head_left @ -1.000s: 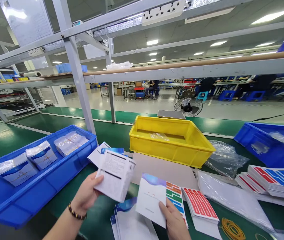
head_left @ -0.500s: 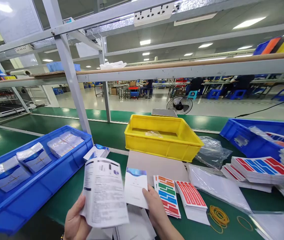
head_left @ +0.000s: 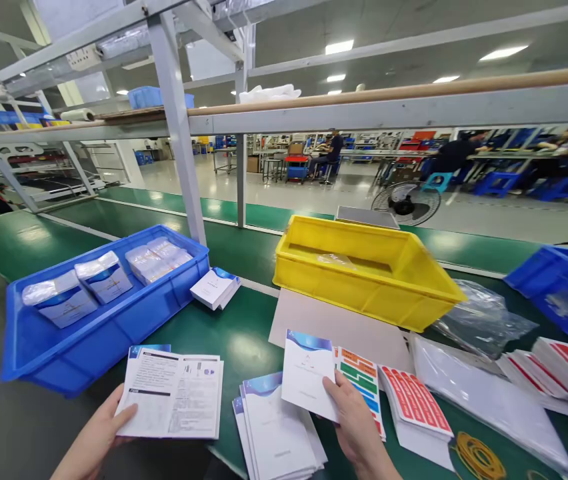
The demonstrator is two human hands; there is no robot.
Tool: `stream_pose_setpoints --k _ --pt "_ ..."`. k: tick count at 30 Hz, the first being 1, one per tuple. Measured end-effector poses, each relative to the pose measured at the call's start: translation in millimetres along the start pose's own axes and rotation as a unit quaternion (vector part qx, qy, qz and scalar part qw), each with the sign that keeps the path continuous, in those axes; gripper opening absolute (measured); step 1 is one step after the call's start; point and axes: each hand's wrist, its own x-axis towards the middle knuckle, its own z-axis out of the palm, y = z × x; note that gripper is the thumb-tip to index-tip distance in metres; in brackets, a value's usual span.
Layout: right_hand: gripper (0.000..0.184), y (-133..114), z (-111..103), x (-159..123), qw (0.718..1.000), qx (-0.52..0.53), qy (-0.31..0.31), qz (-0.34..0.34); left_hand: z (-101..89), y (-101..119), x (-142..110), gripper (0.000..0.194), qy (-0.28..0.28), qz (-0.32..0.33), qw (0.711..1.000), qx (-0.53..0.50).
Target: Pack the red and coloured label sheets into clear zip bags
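"Where's the open booklet [head_left: 174, 395]?"

"Lower left — the left hand [head_left: 99, 430] pinches its left edge between thumb and fingers, the spread pages reaching rightward, longest across the frame."

"And the blue-topped leaflet [head_left: 307, 370]?"

"Right of it, lower centre, long axis running up the frame — nearer the right hand [head_left: 358, 420], whose thumb and fingers pinch its right edge."

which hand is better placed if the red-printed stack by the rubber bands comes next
Probably the right hand: it is nearer the red-printed stack, though it holds a blue-topped booklet. The left hand is farther off, holding an open booklet.
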Motion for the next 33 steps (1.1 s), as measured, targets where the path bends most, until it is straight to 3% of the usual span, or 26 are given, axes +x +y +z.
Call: stream_pose_setpoints --k 2,4,7,10,12,15,18,21,23,26,28,29,31,33 --pt "0.069 0.7 5.2 -0.3 1.000 -0.002 -0.006 0.013 -2.9 -4.9 -3.9 0.057 0.031 0.032 0.995 0.086" --pt "0.065 2.6 12.4 -0.8 1.000 -0.008 -0.017 0.023 4.0 -4.2 -7.8 0.044 0.061 0.087 0.973 0.207" --pt "0.060 5.7 22.2 -2.8 0.998 -0.020 -0.042 0.030 32.7 1.6 -14.5 0.045 0.085 0.118 0.899 0.414" --pt "0.059 6.6 23.9 -6.3 0.998 -0.028 -0.057 0.028 69.7 -3.7 -19.3 0.048 0.024 0.156 0.819 0.551" --pt "0.062 5.8 19.5 -8.5 0.997 -0.030 -0.056 0.032 87.3 -17.1 -19.8 0.057 -0.013 0.160 0.773 0.614" --pt "0.071 5.0 8.7 -10.4 0.997 -0.031 -0.042 0.051 95.0 -41.7 -16.0 0.083 -0.055 0.158 0.739 0.653" --pt "0.075 6.0 1.9 -11.1 0.997 -0.031 -0.028 0.059 86.9 -57.8 -8.5 0.070 -0.038 0.203 0.722 0.660" --pt "0.072 7.8 3.2 -12.0 0.997 -0.027 -0.042 0.065 73.2 -61.1 -0.8 0.065 -0.025 0.237 0.733 0.637" --pt "0.067 8.9 7.0 -12.5 0.996 -0.023 -0.055 0.070 62.4 -56.6 3.0 0.063 -0.031 0.254 0.767 0.589" --pt "0.059 12.0 13.8 -12.3 0.995 -0.004 -0.067 0.073 48.3 -40.5 4.1 0.047 0.003 0.261 0.870 0.419" --pt "0.054 16.6 18.8 -11.3 0.995 0.015 -0.074 0.063 47.4 -26.2 0.3 0.034 0.052 0.216 0.950 0.219" --pt "0.052 19.9 21.7 -10.8 0.995 0.023 -0.078 0.056 51.2 -19.3 -3.1 0.033 0.071 0.181 0.976 0.098" --pt "0.050 28.2 28.9 -10.2 0.995 0.031 -0.089 0.038 67.8 -9.1 -12.1 0.035 0.079 0.118 0.980 -0.141" --pt "0.048 37.3 38.3 -11.1 0.995 0.024 -0.091 0.015 92.8 -5.7 -21.9 0.037 0.046 0.109 0.948 -0.296"
